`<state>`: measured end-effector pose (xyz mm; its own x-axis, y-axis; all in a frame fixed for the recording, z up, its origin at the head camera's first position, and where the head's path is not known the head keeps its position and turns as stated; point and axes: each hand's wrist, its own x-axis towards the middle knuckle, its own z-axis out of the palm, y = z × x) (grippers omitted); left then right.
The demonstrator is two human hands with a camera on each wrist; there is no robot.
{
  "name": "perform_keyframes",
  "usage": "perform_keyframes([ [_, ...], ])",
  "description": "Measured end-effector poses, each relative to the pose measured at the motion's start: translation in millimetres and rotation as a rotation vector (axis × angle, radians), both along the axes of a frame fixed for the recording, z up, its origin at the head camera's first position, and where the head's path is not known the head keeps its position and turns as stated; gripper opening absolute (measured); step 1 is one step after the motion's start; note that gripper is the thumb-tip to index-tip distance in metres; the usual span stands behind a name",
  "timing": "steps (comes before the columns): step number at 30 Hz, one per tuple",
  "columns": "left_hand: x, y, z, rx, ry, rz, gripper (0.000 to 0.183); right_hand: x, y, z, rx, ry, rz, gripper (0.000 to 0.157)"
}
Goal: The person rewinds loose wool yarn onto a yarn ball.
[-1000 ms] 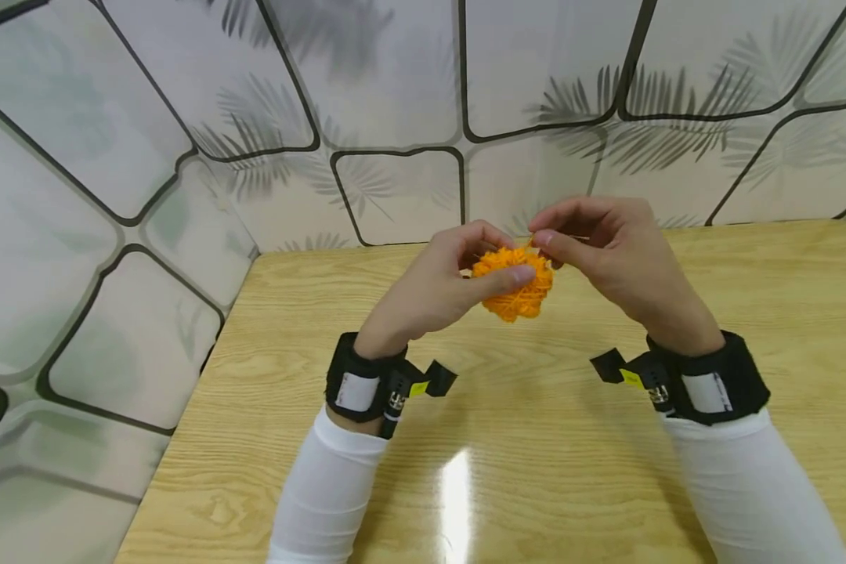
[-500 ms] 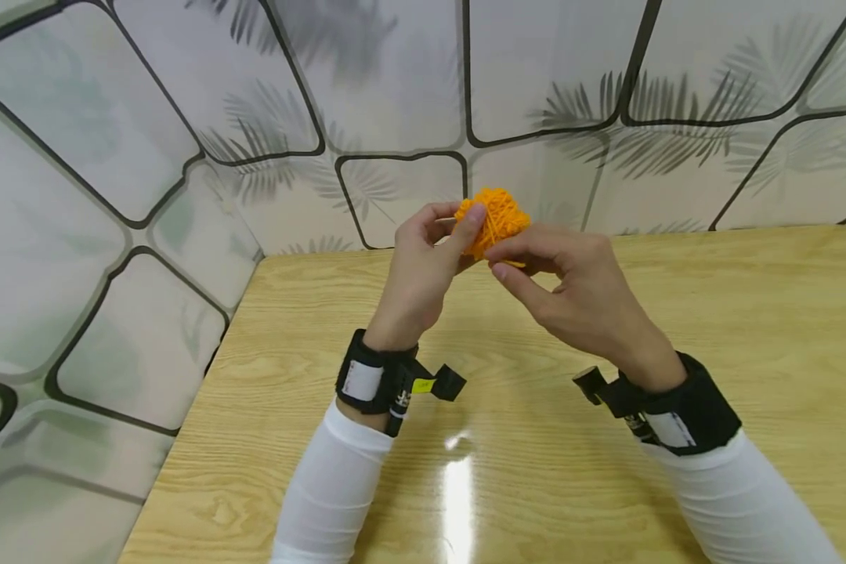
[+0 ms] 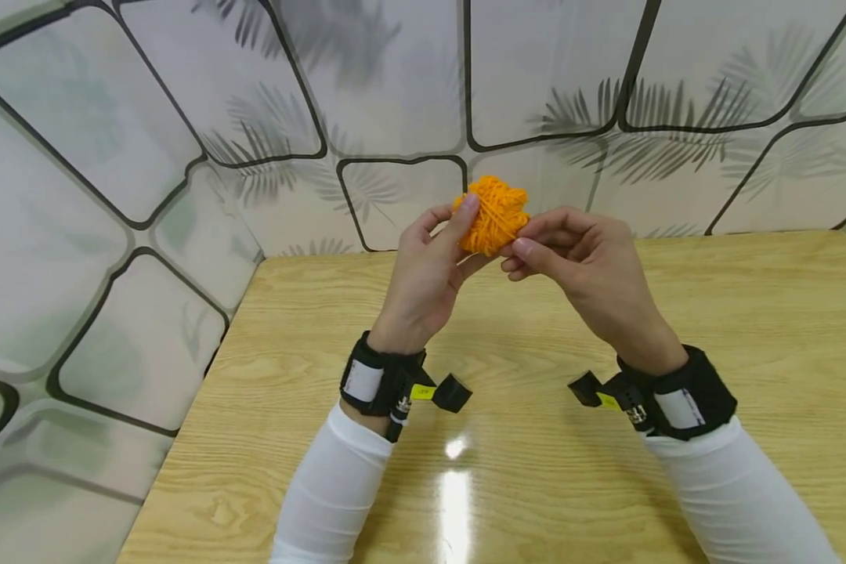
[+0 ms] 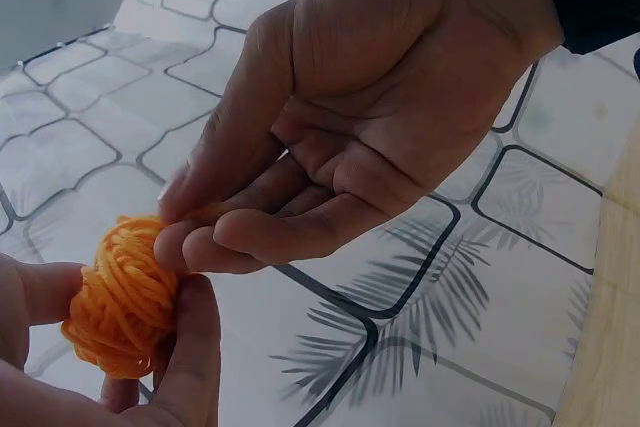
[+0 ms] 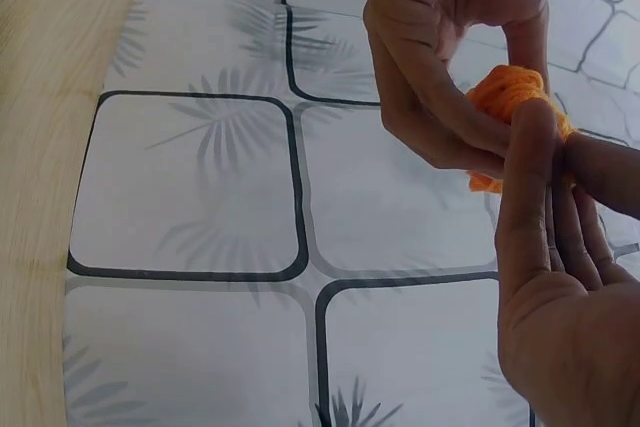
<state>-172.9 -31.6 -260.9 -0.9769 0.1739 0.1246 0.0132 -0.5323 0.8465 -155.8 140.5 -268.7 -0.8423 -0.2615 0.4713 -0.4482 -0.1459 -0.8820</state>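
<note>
An orange ball of yarn (image 3: pixel 499 219) is held up above the far edge of the table, its wound strands showing. My left hand (image 3: pixel 423 270) grips it, thumb across the near side and fingers behind. At the ball's lower right, my right hand (image 3: pixel 592 270) has thumb and index finger pinched together on the yarn strand, which is mostly hidden. In the left wrist view, the right fingertips meet the upper side of the yarn ball (image 4: pixel 120 297). Fingers cover much of the ball (image 5: pixel 505 92) in the right wrist view.
A light wood table (image 3: pixel 522 470) lies under both forearms. Behind it and to the left stand pale walls (image 3: pixel 536 70) with dark outlines and leaf patterns. Black camera bands (image 3: pixel 374 380) circle both wrists.
The ball has risen and shifted left, turning in my left hand. My right hand first came in below the ball, then moved slightly up and right to its lower right edge.
</note>
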Motion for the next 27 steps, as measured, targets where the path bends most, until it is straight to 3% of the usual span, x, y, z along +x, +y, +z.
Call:
perform_keyframes([
  [6,0.0,0,-0.6,-0.078,0.034,-0.04,0.032,-12.6,6,-8.0,-0.068,-0.026,-0.011,0.026],
  [9,-1.2,-2,-1.9,-0.145,0.036,-0.081,0.031,-16.5,8,-9.5,-0.031,0.015,-0.062,0.03],
  [13,-5.8,-4,-8.2,-0.285,0.012,-0.147,0.036,-17.7,10,-10.0,0.164,0.155,-0.166,0.05],
  [17,-12.7,-9,-17.5,-0.494,0.082,-0.155,0.038,-23.2,14,-16.4,0.396,0.307,-0.216,0.07],
  [21,-16.4,-13,-21.6,-0.632,0.161,-0.139,0.037,-33.0,18,-29.1,0.554,0.433,-0.231,0.064],
  [27,-16.3,-18,-20.5,-0.735,0.251,-0.19,0.046,-42.3,18,-41.7,0.644,0.556,-0.263,0.052],
])
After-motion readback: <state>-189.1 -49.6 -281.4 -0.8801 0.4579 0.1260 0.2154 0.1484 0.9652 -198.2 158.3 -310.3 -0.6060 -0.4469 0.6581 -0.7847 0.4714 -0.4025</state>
